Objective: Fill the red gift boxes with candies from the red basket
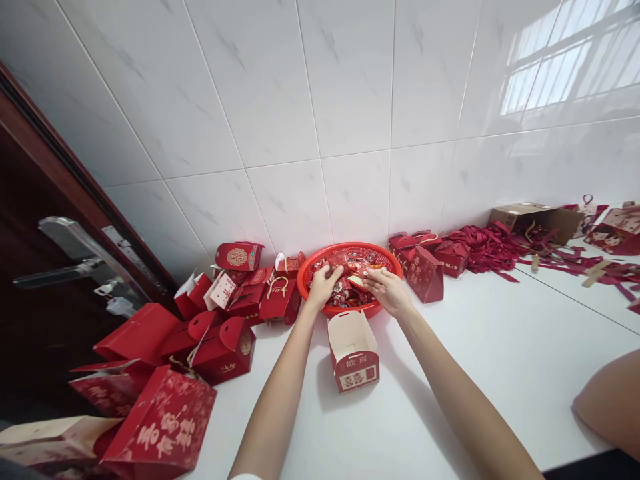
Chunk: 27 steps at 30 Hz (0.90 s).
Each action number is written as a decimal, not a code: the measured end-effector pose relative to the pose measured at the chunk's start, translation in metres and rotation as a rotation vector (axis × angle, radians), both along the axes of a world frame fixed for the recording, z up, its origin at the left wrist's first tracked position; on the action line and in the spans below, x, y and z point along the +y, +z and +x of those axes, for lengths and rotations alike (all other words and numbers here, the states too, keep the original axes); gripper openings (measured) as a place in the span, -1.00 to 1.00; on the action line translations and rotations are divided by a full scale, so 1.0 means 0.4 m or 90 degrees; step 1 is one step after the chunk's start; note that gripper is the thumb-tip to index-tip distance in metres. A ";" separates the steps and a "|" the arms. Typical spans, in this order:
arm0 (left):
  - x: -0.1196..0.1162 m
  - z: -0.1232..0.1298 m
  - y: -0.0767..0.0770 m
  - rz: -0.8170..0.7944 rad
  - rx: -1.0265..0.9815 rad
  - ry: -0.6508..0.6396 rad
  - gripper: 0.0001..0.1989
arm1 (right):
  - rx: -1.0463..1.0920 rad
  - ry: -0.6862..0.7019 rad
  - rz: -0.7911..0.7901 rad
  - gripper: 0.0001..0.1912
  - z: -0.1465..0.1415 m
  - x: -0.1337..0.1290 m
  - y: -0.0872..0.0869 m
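Observation:
Both hands are over a red plastic basket (301, 283) filled with red-wrapped sweets (345, 297). My left hand (324, 287) is at the left side, thumb and fingers pinched on a shiny red wrapped packet (344, 259). On the right, my right hand (387, 288) has its fingers closed on another shiny red wrapped packet (366, 268); its contents cannot be made out. Just in front of the basket stands a small red gift box (356, 363) with gold characters. Its top is open, showing a cream inside.
Several red gift boxes (225, 350) crowd the left, near a dark door with a metal handle (75, 243). Right of the basket stand more red boxes (425, 273), a heap of dark red ribbons (483, 247) and a cardboard box (565, 223). Another person's arm (613, 400) shows at right.

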<state>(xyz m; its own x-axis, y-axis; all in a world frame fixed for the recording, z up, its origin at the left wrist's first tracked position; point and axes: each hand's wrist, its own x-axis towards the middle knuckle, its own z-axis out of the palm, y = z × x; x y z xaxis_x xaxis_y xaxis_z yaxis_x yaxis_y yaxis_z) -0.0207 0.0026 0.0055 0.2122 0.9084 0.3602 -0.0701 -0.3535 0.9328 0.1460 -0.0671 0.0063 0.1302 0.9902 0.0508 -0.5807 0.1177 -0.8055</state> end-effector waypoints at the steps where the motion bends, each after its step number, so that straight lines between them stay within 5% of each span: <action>1: 0.002 0.000 -0.002 -0.003 0.004 0.003 -0.53 | -0.011 -0.012 0.020 -0.67 -0.002 -0.002 -0.004; 5: 0.012 -0.003 -0.015 0.003 0.019 0.018 -0.58 | -0.084 -0.035 0.047 -0.63 -0.004 -0.005 -0.011; 11: 0.033 -0.005 -0.030 -0.018 0.036 0.115 -0.68 | -0.405 -0.189 0.043 -0.73 0.027 0.025 -0.008; 15: 0.039 -0.004 -0.030 -0.011 0.058 0.134 -0.65 | -0.563 -0.167 0.011 -0.90 0.048 0.052 -0.008; 20: 0.044 -0.007 -0.035 -0.003 0.066 0.133 -0.72 | -0.727 -0.087 -0.028 -0.70 0.041 0.077 -0.022; 27: 0.033 -0.005 -0.030 -0.006 0.058 0.100 -0.80 | -0.686 -0.065 0.029 -0.63 0.032 0.085 -0.038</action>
